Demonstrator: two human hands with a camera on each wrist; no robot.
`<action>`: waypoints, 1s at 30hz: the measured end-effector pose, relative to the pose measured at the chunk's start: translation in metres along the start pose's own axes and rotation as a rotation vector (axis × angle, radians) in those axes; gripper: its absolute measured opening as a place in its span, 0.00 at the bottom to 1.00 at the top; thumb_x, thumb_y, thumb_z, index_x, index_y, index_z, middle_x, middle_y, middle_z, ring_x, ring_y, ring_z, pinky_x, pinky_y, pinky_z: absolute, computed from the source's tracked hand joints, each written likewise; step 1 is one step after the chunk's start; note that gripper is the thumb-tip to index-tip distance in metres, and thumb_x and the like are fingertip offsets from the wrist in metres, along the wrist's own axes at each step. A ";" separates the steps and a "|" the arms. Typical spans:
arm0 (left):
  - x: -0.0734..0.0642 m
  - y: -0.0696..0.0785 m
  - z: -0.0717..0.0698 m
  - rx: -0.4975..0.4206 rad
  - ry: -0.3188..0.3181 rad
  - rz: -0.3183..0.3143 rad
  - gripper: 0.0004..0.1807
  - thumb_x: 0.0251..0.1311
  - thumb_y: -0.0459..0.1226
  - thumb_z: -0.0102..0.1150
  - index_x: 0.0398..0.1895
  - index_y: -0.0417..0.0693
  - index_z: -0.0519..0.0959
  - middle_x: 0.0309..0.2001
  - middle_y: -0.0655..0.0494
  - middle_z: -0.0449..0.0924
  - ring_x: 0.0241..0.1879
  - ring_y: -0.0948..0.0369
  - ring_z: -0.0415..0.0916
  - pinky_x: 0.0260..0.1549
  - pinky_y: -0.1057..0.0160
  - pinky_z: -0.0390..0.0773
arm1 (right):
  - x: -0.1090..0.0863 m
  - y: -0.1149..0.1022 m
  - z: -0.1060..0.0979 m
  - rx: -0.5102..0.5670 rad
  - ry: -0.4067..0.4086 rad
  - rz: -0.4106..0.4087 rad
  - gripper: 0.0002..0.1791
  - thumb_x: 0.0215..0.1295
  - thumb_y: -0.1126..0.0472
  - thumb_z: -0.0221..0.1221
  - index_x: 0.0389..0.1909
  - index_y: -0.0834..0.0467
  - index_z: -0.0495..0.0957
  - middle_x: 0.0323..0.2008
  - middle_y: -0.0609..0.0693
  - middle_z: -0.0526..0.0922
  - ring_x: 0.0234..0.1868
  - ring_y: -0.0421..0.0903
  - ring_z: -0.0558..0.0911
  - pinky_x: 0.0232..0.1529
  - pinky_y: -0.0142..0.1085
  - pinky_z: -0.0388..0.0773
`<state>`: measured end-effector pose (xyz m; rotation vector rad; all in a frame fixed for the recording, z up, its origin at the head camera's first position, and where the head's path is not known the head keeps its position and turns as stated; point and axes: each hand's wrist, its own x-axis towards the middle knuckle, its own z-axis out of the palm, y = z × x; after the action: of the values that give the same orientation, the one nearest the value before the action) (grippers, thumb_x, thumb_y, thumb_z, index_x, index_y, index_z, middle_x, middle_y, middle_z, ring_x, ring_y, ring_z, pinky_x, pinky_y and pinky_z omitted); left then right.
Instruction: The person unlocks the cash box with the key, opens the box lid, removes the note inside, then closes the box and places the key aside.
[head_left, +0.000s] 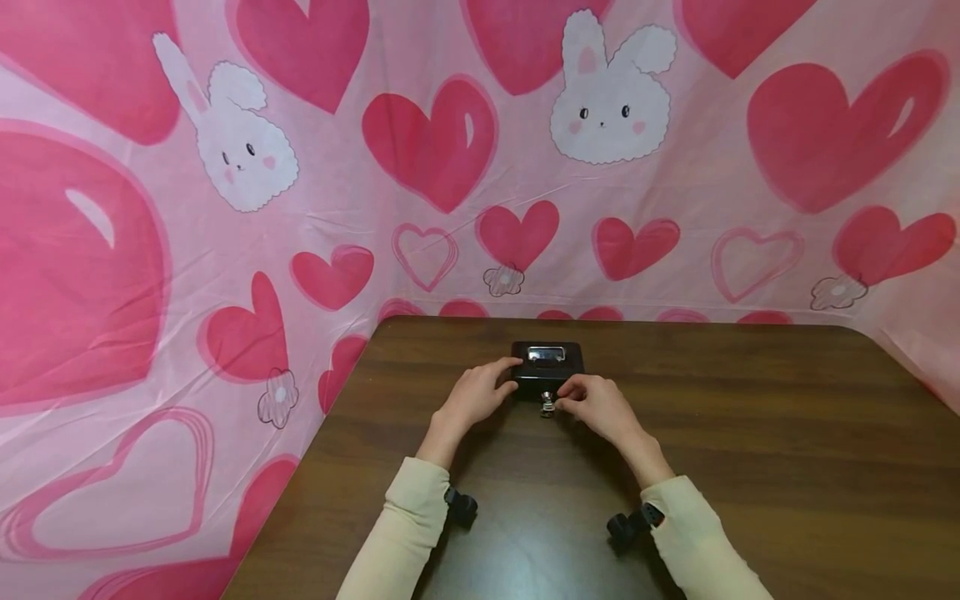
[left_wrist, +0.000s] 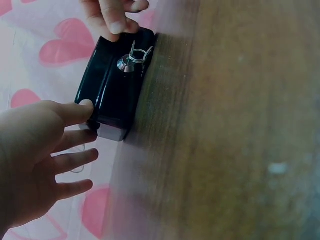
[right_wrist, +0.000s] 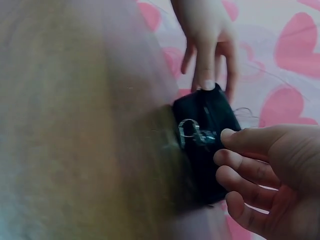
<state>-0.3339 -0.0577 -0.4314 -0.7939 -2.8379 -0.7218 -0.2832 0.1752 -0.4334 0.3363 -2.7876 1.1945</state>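
From here, the wide lane runs over the tabletop [head_left: 765,417] to the right of the right hand [head_left: 600,408]. A second lane, between the forearms, ends at the keys [head_left: 547,407] on the front of the black box [head_left: 529,385]. Left flank: obstructed by the fingers of the left hand [head_left: 477,395]. Front right corner: obstructed by the right fingers. Rear limit: heart-print fabric [head_left: 562,187]. The lid is reachable from above.

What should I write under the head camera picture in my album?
A left hand and a right hand at a black box with keys at its front, before printed bunnies and hearts.
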 end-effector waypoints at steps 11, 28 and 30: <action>-0.002 -0.002 -0.004 -0.031 -0.024 -0.056 0.31 0.69 0.47 0.58 0.73 0.55 0.65 0.65 0.53 0.76 0.64 0.54 0.75 0.64 0.50 0.71 | -0.004 0.011 -0.025 0.013 0.098 0.007 0.08 0.64 0.59 0.65 0.38 0.60 0.84 0.32 0.55 0.87 0.26 0.49 0.84 0.28 0.36 0.77; -0.002 -0.006 0.000 -0.014 -0.038 -0.085 0.26 0.69 0.50 0.57 0.65 0.50 0.75 0.63 0.53 0.79 0.62 0.54 0.76 0.63 0.51 0.73 | -0.004 0.028 -0.019 0.008 0.111 0.105 0.15 0.64 0.57 0.65 0.45 0.64 0.79 0.34 0.57 0.87 0.24 0.43 0.83 0.27 0.35 0.76; -0.002 -0.007 0.001 -0.024 -0.046 -0.092 0.26 0.69 0.50 0.57 0.65 0.50 0.75 0.63 0.53 0.78 0.63 0.54 0.76 0.63 0.51 0.73 | -0.003 0.029 -0.017 0.007 0.104 0.114 0.15 0.65 0.57 0.64 0.45 0.64 0.79 0.35 0.57 0.87 0.24 0.41 0.83 0.27 0.35 0.76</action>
<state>-0.3359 -0.0636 -0.4357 -0.6953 -2.9288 -0.7614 -0.2870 0.2071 -0.4423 0.1128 -2.7457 1.2081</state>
